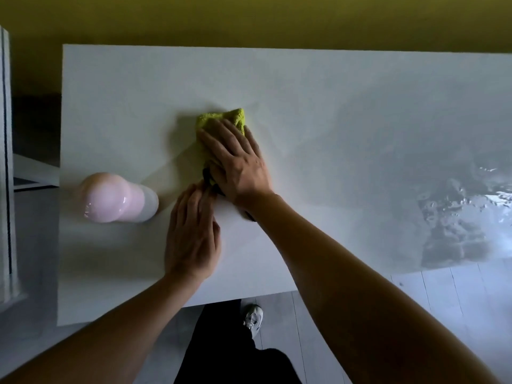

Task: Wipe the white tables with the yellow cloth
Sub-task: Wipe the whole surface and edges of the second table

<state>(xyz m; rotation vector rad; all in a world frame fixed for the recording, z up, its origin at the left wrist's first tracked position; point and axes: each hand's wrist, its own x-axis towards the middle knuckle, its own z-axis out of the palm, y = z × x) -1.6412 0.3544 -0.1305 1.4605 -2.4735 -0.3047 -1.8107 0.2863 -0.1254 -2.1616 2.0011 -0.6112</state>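
The yellow cloth (pixel 221 117) lies bunched near the middle of the white table (pixel 332 106). My right hand (pixel 238 164) presses flat on it with straight fingers and covers its near half. A small dark thing shows under that hand's heel. My left hand (pixel 191 234) rests on the table just below and left of the right hand. Its fingertips touch the cloth's near edge by the dark thing, and I cannot see whether they pinch it.
A glossy pink vase-like object (pixel 110 198) stands on the table's left part, close to my left hand. A shiny patch (pixel 457 212) gleams at the table's right. The table's near edge runs above my shoe (pixel 253 318). A yellow wall lies beyond the far edge.
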